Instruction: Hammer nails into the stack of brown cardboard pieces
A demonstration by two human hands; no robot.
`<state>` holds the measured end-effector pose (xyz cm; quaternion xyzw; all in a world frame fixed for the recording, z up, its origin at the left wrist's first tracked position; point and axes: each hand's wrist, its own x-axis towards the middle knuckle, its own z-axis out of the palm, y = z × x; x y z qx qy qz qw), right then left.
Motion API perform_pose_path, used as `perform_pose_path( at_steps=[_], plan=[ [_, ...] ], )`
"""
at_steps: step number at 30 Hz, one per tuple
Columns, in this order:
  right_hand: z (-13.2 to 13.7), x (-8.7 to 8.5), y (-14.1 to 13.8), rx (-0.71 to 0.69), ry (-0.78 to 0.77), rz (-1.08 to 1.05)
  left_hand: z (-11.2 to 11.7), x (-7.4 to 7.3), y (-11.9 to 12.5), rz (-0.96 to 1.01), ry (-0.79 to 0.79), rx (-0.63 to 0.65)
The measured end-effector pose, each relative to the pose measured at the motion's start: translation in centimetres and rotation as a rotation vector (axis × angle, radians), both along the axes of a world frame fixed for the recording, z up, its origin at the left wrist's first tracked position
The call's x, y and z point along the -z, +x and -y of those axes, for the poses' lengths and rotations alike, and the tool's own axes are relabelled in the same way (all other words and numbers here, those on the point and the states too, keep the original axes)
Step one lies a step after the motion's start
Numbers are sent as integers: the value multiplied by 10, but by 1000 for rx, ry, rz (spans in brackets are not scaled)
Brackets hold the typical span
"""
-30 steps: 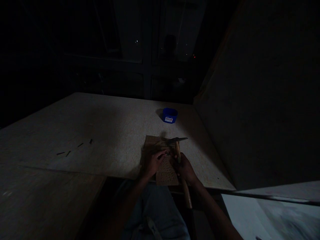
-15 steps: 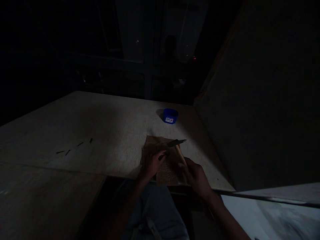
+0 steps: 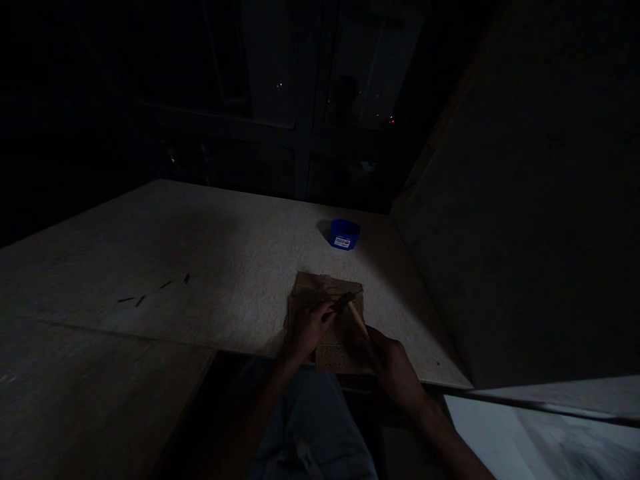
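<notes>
My right hand [image 3: 393,360] is closed round the wooden handle of a hammer [image 3: 357,318]. The dark hammer head is low, right beside the fingertips of my left hand [image 3: 311,327]. That hand is pinched on a small dark piece [image 3: 327,316], held over a brown cardboard sheet [image 3: 340,353]; dim light hides its exact kind. The sheet lies at the front edge of the pale table [image 3: 240,267], reaching a little past it. Whether the hammer head touches the dark piece I cannot tell.
A blue plastic tub [image 3: 345,235] with a white label stands beyond the cardboard. Several thin dark pieces [image 3: 140,301] are scattered on the left of the table. A tall dark panel [image 3: 525,233] rises along the right side. My legs are beneath the front edge.
The hammer head has come down and to the left, close to my left fingertips. My left hand still pinches the small dark piece over the cardboard. The view has shifted slightly.
</notes>
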<state>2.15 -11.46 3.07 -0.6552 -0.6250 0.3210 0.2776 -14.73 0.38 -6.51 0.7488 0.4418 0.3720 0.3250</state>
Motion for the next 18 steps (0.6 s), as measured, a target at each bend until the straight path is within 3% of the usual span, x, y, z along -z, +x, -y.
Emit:
perform_pose_path(
  at_steps=[8,12,18],
  plan=[
    [-2,-3,3,-39,-29,86,-2,-6,1,1,-87,16],
    [-1,-6,0,-38,37,43,-1,-11,2,-62,-101,7],
    [-2,-4,-1,-27,-70,78,-2,-11,4,-103,-139,-9]
  ],
)
